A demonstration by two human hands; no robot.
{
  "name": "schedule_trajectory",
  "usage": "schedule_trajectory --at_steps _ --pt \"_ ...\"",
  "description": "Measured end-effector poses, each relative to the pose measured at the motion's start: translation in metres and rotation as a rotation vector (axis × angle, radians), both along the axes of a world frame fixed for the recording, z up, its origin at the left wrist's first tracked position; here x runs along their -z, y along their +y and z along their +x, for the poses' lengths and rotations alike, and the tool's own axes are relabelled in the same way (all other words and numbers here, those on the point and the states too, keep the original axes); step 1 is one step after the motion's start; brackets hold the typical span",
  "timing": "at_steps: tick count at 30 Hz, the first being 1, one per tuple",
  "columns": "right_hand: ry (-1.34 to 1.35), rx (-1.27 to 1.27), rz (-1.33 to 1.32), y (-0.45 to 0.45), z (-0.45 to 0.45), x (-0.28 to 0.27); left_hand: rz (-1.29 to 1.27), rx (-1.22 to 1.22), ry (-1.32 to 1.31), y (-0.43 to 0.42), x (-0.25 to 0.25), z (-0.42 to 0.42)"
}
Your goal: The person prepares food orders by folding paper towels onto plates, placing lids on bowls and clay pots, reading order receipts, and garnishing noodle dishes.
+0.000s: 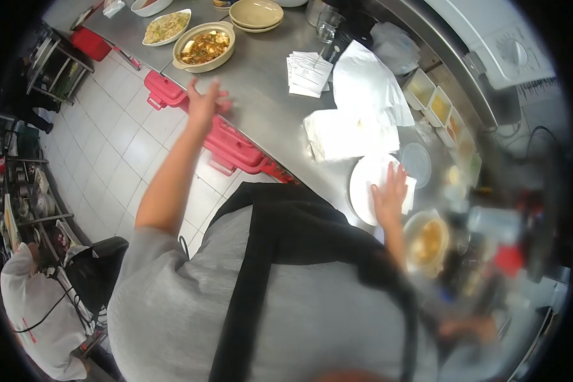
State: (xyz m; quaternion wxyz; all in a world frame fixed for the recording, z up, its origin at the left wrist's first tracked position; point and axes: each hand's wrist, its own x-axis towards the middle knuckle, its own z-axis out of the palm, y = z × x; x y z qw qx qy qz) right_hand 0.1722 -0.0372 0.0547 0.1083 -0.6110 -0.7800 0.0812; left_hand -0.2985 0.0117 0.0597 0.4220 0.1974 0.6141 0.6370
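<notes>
My left hand (208, 102) is raised by the edge of the steel counter (254, 89), fingers spread and slightly blurred, holding nothing. Just beyond it stands a clay pot (204, 48) of tofu in brown sauce. My right hand (391, 191) lies with its fingers apart on a white round plate or lid (364, 191), over what looks like a small white paper (409, 194). A clear round lid (416, 164) is beside these fingers. White paper sheets (350, 134) lie above the plate.
Order slips (309, 74), stacked beige bowls (256, 14) and a dish of fried rice (166, 27) are on the counter. Ingredient tubs (438, 105) line the right. Red bins (235, 148) sit below the edge. A co-worker (38, 312) is at lower left; another person's hand (468, 329) shows at lower right.
</notes>
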Motion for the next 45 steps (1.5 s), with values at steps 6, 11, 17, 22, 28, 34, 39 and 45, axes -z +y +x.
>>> schedule_trajectory --at_steps 6,11,17,22,28,34,39,45 --pt "0.210 0.079 0.210 0.000 -0.003 -0.027 0.004 -0.152 -0.378 0.089 0.021 -0.066" --pt "0.277 0.238 0.309 -0.025 0.015 -0.054 0.128 0.066 -0.338 0.082 0.062 -0.109" --pt "0.336 0.484 0.593 -0.070 0.110 -0.100 0.041 0.412 -0.264 -0.034 -0.027 -0.093" --pt "0.241 0.865 0.488 -0.119 0.221 -0.107 -0.178 0.378 -0.202 -0.110 -0.093 -0.036" --pt "0.166 0.908 0.087 -0.169 0.312 -0.043 -0.195 0.528 -0.260 -0.160 -0.092 0.117" --pt "0.032 0.526 0.319 -0.181 0.334 0.020 -0.120 0.729 -0.385 -0.143 -0.067 0.282" --pt "0.589 0.801 0.187 -0.191 0.337 -0.026 -0.134 0.825 -0.361 -0.111 -0.025 0.346" --pt "1.314 0.516 0.455 -0.160 0.326 -0.115 -0.189 0.753 -0.047 -0.094 -0.016 0.365"
